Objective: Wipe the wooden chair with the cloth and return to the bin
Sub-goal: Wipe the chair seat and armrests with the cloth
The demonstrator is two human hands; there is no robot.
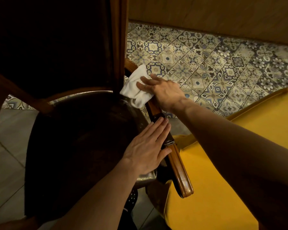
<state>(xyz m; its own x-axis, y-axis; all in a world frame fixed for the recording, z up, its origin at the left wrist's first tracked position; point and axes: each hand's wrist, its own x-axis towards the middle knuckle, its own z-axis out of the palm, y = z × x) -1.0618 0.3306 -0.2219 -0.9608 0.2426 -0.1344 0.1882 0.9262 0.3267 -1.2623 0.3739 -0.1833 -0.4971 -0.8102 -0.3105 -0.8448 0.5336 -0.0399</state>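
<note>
My right hand (165, 93) presses a white cloth (136, 87) against the far end of the wooden chair (83, 130)'s armrest (176, 156), right where the arm meets the tall upright of the backrest. My fingers (145, 83) lie spread and nearly flat over the cloth, pinning it to the wood rather than bunching it in a fist, and the cloth is crumpled, with folds spilling down toward the rear corner of the seat. My left hand (146, 146) rests palm down, fingers straight and close together, holding nothing; its fingertips touch the dark padded section in the middle of the armrest, while the heel of the hand sits over the right edge of the dark seat cushion. The armrest runs from the backrest toward me, polished brown wood with a rounded near end. The backrest rises dark and tall at upper left, framed in brown wood. Just beside the chair on the right is a piece of yellow upholstered furniture (206, 188), its edge close against the armrest. Beyond my right hand the floor (223, 63) is laid with patterned blue and cream tiles, and plain grey tiles show at lower left under the chair.
</note>
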